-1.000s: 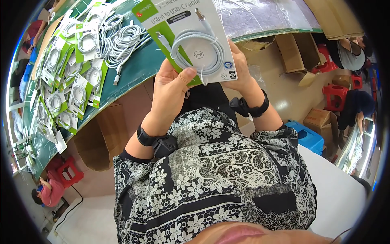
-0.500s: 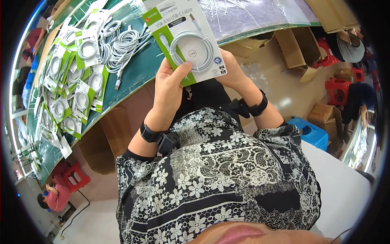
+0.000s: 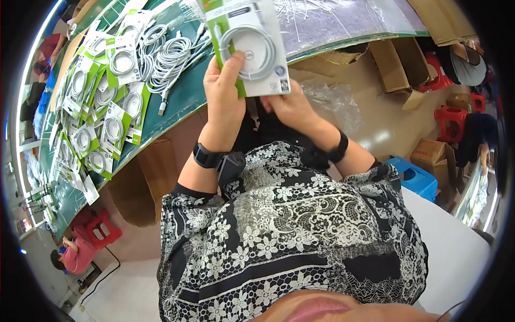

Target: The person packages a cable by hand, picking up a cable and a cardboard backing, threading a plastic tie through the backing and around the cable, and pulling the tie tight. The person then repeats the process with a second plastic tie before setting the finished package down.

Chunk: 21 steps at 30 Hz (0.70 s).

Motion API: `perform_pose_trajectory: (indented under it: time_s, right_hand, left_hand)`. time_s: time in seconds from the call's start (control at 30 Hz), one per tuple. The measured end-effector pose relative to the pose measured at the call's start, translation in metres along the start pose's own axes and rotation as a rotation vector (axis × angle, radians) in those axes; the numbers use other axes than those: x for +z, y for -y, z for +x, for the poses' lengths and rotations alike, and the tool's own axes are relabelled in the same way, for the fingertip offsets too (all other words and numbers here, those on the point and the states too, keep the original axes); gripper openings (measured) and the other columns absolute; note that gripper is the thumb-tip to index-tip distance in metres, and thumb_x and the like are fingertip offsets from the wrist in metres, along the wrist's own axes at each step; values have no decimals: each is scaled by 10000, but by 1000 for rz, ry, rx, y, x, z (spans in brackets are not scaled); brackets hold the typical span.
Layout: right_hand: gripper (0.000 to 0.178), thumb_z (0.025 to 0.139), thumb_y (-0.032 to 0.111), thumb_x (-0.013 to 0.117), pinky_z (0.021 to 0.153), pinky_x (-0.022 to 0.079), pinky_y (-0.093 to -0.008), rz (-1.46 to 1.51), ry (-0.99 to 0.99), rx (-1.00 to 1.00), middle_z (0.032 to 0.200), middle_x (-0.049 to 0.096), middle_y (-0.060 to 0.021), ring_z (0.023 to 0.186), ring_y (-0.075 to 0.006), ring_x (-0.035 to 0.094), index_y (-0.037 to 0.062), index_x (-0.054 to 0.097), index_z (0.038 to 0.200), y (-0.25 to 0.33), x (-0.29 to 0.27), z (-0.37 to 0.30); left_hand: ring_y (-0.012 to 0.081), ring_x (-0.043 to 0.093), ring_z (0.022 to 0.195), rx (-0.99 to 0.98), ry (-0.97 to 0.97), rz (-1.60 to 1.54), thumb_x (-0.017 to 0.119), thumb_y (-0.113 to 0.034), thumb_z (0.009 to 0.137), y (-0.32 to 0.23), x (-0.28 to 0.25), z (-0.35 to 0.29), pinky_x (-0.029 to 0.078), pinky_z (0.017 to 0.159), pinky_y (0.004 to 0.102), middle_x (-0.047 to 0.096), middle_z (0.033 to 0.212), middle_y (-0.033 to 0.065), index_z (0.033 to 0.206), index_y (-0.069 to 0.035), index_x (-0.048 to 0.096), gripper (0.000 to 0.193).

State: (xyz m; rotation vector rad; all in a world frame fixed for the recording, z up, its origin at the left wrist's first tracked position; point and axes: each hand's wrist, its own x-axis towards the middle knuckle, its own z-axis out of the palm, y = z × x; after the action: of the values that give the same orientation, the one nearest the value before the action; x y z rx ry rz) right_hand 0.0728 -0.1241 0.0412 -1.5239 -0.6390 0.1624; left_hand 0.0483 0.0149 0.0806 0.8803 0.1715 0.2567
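Observation:
My left hand (image 3: 221,99) is closed on a packaged cable (image 3: 249,51), its thumb pressed on the front and its other fingers hidden behind. The pack is a white and green card with a coiled pale cable on its face, held upright above the table's near edge. My right hand (image 3: 292,110) is just under the pack's lower right corner, its fingers curled inward and partly hidden. Whether anything is in them I cannot make out. A pile of similar packaged cables (image 3: 113,129) lies on the green table (image 3: 185,102) to the left, beside a bundle of loose pale cables (image 3: 170,60).
White ties (image 3: 300,13) lie on the table's far part. Below the table edge are an open cardboard box (image 3: 394,67), clear plastic film (image 3: 340,104) and a brown carton (image 3: 142,182). A blue stool (image 3: 410,180) stands at the right. Other people sit at both sides.
My right hand has come off the pack's right side and moved down and left, below its lower edge. The pack has shifted up slightly, still in my left hand.

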Motion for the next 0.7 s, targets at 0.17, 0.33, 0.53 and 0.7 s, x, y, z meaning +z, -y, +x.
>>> perform_pose_trajectory:
  time_s: [0.17,0.33,0.53,0.7]
  right_hand:
    - [186,798,-52,559,650,496,-314,-215,-100,-409,801,638,-137,706,-166,619,-22,585,979,-32,-6,8]
    - [152,839,-26,545,636,485,-295,-39,44,-20,802,631,-112,713,-145,603,-15,584,985,-33,0,-11]
    - [161,891,121,590,700,453,-254,59,-323,177,956,608,-53,786,-122,545,57,607,1037,-19,-33,14]
    - [136,859,171,631,902,361,-331,-708,-321,-468,1134,544,-84,1014,-213,459,76,637,956,26,-21,37]
  left_hand:
    - [123,610,881,-107,-82,-60,553,-82,910,9,5,-12,512,770,272,611,1015,66,1079,6,539,191]
    - [124,610,890,-58,-41,55,558,-94,911,17,-22,-2,510,771,271,605,1043,68,1093,2,535,206]
    - [122,599,864,35,-24,307,564,-137,920,23,-28,-9,492,750,253,614,1001,48,1084,4,547,217]
    - [135,588,771,270,45,674,550,-219,939,31,-39,-12,476,693,263,628,902,58,1076,4,556,262]
